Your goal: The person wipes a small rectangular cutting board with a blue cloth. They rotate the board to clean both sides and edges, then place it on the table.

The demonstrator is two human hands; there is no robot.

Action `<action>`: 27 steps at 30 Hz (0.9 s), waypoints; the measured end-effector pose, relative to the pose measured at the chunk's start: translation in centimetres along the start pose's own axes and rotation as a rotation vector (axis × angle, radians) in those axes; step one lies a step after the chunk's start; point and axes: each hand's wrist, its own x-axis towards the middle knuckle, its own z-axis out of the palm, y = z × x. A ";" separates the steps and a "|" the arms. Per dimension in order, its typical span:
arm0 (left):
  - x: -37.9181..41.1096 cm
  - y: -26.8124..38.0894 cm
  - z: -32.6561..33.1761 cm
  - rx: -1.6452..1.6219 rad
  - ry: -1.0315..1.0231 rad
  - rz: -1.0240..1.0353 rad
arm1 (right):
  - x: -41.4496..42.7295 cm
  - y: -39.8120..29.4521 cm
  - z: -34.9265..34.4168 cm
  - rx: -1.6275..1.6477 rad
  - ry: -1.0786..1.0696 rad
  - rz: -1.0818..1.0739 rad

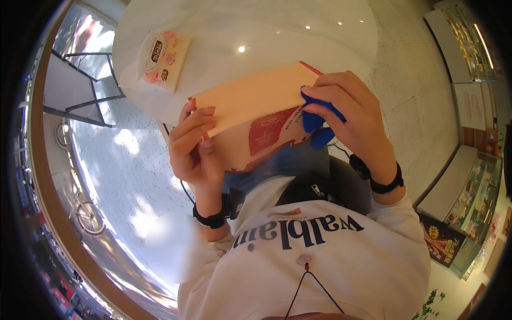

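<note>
A long cardboard box or carton point(248, 100), pale inside with red printing on its side, is held up between both hands above my lap. At its left end, my left hand point(196, 148) grips the edge between thumb and fingers. A blue cloth point(318, 116) is pinched in my right hand point(348, 108) against the carton's right end, with part of the cloth hanging below. The carton hides part of the near edge of the white round table point(280, 24). On the table's left side lies a plastic pack of tissues point(164, 60) with pink printing.
Black-framed furniture point(92, 88) stands left of the table on a speckled floor. A bicycle point(90, 218) shows beyond the window frame point(60, 224) at left. Glass display cases point(472, 200) line the right side, with a dark poster point(442, 242) on one.
</note>
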 end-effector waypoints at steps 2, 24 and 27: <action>0.2 0.0 0.2 0.019 -0.021 0.036 | 1.1 -1.7 0.8 0.080 0.023 -0.061; 0.4 -1.1 -1.0 0.010 -0.001 -0.016 | -0.2 -0.6 1.3 0.074 0.068 0.010; 0.6 -0.8 -0.3 0.010 0.045 -0.015 | 1.6 -3.7 3.3 0.130 0.128 -0.088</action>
